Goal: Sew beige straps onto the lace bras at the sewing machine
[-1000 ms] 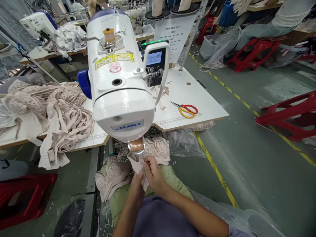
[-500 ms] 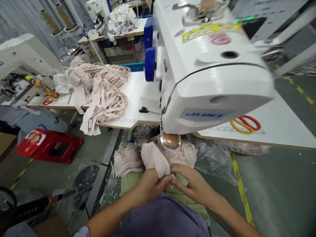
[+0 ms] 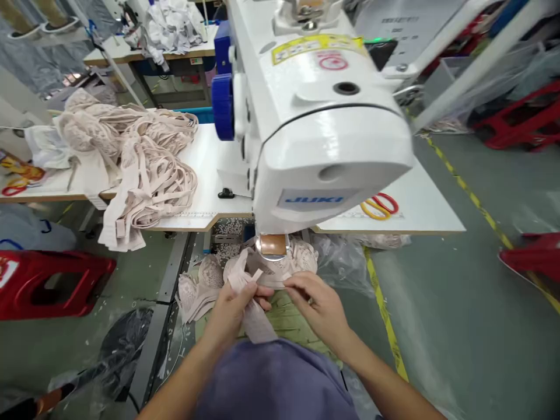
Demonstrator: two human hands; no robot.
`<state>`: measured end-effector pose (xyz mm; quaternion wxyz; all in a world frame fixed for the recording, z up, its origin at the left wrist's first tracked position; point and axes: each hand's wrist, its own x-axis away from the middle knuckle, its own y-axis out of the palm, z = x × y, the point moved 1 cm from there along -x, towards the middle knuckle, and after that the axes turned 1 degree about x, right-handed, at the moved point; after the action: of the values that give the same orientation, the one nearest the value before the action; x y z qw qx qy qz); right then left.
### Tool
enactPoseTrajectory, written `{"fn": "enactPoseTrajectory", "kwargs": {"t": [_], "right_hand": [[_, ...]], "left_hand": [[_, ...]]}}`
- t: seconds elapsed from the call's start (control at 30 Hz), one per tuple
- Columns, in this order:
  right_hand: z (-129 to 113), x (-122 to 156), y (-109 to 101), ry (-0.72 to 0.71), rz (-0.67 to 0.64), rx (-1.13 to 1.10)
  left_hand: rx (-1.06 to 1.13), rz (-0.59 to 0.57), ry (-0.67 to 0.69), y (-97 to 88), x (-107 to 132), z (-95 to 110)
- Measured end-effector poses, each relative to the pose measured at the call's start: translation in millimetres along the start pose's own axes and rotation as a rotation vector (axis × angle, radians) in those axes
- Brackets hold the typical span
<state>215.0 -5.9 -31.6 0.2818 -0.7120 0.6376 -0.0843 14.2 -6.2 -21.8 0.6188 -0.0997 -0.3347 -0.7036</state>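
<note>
A beige lace bra (image 3: pixel 303 256) lies under the front of the white sewing machine (image 3: pixel 332 157), close to its metal-rimmed plate. My left hand (image 3: pixel 234 303) is closed on the bra's pale band, one strip rising above the fingers and a wider end hanging below toward my lap. With thumb and fingertips pinched, my right hand (image 3: pixel 317 303) grips the bra's lower edge to the right. Another lace bra (image 3: pixel 199 289) rests left of my left hand. The needle area is hidden behind the machine head.
A heap of beige bras and straps (image 3: pixel 149 169) covers the left tabletop. Scissors (image 3: pixel 380 206) with red and yellow handles lie on the right. A red stool (image 3: pixel 56 283) stands at lower left, and a plastic bag (image 3: pixel 345 265) hangs below the table edge.
My hands have moved apart, the left drawing the band leftward and the right now pinching the bra's edge. The view has shifted right, so the surroundings appear further left.
</note>
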Motion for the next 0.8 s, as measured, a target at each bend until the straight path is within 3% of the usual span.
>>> {"fn": "enactPoseTrajectory", "kwargs": {"t": [0.13, 0.3, 0.53, 0.8], "right_hand": [[-13.3, -3.0, 17.7, -0.15, 0.079, 0.007], [-19.0, -8.9, 28.5, -0.103, 0.103, 0.031], [-16.5, -12.0, 30.1, -0.048, 0.126, 0.011], [-7.2, -16.9, 21.3, -0.018, 0.055, -0.067]], "left_hand": [[0.084, 0.063, 0.123, 13.8, 0.1, -2.8], [0.186, 0.179, 0.13, 23.5, -0.9, -5.7], [-0.135, 0.254, 0.222, 27.1, 1.4, -2.5], [-0.389, 0.221, 0.319, 25.9, 3.1, 0.1]]}}
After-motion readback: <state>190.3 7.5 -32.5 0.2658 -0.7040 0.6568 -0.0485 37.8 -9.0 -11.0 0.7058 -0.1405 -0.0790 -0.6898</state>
